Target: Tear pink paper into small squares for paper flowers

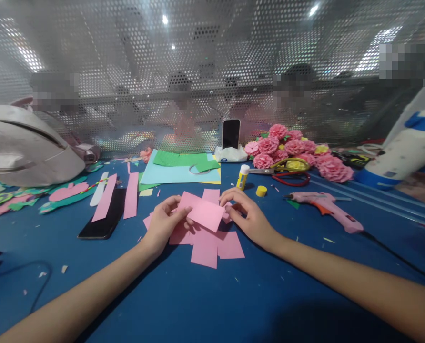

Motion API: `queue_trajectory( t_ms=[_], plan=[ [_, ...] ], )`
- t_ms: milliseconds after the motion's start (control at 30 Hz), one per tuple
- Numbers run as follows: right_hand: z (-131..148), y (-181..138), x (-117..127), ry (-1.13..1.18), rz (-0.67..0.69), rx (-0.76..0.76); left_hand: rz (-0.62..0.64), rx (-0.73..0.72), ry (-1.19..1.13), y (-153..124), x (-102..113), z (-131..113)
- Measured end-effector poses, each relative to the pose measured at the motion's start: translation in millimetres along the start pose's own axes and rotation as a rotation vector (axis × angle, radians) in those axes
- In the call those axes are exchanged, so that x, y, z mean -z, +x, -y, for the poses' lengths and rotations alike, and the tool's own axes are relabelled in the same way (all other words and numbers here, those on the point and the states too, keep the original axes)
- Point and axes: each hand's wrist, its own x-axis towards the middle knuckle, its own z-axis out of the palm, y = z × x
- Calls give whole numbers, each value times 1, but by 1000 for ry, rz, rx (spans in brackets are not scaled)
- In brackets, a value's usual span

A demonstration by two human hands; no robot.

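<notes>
A pink paper rectangle [201, 212] is held up, slightly tilted, above the table. My left hand [166, 219] pinches its left end, thumb on top and fingers underneath. At the paper's right end my right hand [246, 214] has its thumb and curled fingers closed on the edge; the exact contact of the fingertips is partly hidden. Several more pink paper pieces [204, 250] lie overlapping beneath, fanned out on the blue table. An uncapped glue stick [243, 177] stands upright beyond my right hand, its yellow cap [261, 191] beside it.
Pink paper strips [130, 195] lie left, one across a dark phone [116, 216]. Behind are blue sheets [177, 175], a propped phone [231, 133], scissors [287, 169] and pink paper flowers [291, 145]. At right lies a corded pink glue gun [328, 205]; a bag [30, 147] sits far left.
</notes>
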Motion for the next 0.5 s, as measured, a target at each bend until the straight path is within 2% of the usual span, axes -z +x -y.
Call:
queue_trajectory(
  t_ms=[267,500],
  plan=[
    [2,-1,1,12,-54,23,4,-12,0,1,2,3],
    [3,-2,1,5,-39,36,8,-10,5,0,2,1]
  ],
)
